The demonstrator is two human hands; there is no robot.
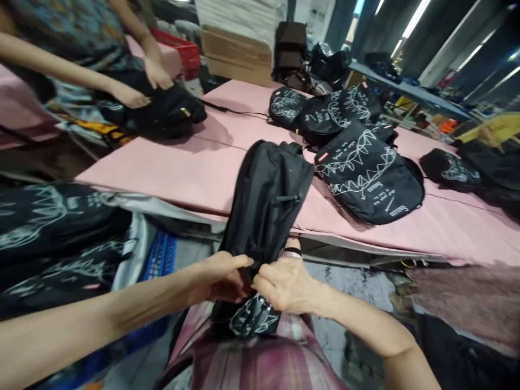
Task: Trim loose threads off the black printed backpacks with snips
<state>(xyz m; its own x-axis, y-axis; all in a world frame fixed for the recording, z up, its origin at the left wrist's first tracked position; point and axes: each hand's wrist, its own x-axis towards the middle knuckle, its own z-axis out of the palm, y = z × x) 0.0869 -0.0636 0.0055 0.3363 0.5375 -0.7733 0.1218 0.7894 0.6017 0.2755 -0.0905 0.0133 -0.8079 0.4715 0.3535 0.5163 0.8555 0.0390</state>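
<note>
A black backpack (264, 189) leans from my lap onto the edge of the pink table, its plain side with a zipper facing up. Both my hands grip its near end. My left hand (229, 276) is closed on the fabric, thumb on top and fingers curled beneath. Beside it, almost touching, my right hand (282, 284) makes a fist around the backpack's edge. Below my hands a black printed part (254, 317) with white line drawing rests on my lap; whether it belongs to the same backpack is partly hidden.
The pink table (174, 173) carries a printed black backpack (369, 173) on the right, with several more behind it. Across the table at left, a person's hands (132, 95) work on another black bag (162, 111). More printed bags (57, 233) are piled at my left.
</note>
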